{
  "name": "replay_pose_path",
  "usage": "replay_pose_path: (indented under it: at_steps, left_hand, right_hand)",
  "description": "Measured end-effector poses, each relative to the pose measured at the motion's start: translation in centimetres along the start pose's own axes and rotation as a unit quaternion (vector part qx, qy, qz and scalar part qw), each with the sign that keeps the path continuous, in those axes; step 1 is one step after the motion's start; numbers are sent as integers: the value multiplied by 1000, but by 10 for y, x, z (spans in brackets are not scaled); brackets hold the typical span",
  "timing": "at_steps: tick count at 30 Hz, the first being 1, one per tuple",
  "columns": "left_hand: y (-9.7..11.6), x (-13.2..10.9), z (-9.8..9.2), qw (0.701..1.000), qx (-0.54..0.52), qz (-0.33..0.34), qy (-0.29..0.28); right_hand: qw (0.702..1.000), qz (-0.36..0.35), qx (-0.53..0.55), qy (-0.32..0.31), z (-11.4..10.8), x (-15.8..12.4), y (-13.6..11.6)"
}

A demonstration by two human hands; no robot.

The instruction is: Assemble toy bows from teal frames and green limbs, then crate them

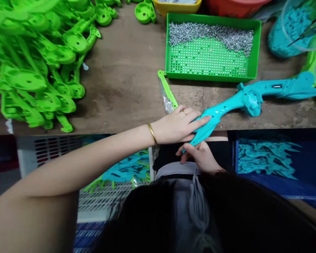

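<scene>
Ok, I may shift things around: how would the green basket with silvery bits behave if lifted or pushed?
The green basket will probably feel heavy for its size, since many metallic-looking bits lie in it. It may lift unevenly, as they are heaped toward its far side. Tipping over seems unlikely when pushed: it looks low and wide.

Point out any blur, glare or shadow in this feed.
Head view: the pile of green parts looks smeared, especially toward the upper left corner; head view: small white glints on the turquoise piece, outline readable; head view: left hand and right hand fairly clear; head view: the near-black area at the bottom shows almost no detail.
</scene>
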State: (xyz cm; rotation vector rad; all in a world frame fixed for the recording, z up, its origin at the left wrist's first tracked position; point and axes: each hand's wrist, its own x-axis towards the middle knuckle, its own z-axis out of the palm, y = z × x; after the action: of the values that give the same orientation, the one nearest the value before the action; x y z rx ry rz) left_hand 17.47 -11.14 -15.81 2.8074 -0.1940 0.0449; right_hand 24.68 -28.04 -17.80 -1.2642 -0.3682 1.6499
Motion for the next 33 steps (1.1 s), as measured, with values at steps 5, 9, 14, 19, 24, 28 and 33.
replay_pose_path:
  at_steps: [5, 9, 14, 19, 24, 28, 33]
  left_hand:
    - [-4, -3, 4, 1000, -1, 18, 2]
    - [-5, -3, 3, 1000, -12, 13, -2]
    - [-3, 0, 1, 999, -33, 7, -10]
    - [-4, -1, 3, 1000, -21, 8, -13]
    - [-7, -3, 6, 999, -46, 15, -6]
    - [-8, -3, 5, 997, -76, -8, -18]
    - [-6, -1, 5, 996, -83, -22, -20]
  right_hand:
    - [999, 8, 36, -1, 4, 1, -1]
    - [998, 20, 64, 4, 7, 1, -6]
    - [998, 11, 68, 13, 7, 1, -4]
    - [998, 6, 56, 8, 6, 1, -1]
    - [998, 7, 62, 9, 8, 0, 0]
    - [996, 9, 80, 23, 11, -2, 2]
    - [997, 12, 67, 33, 12, -1, 3]
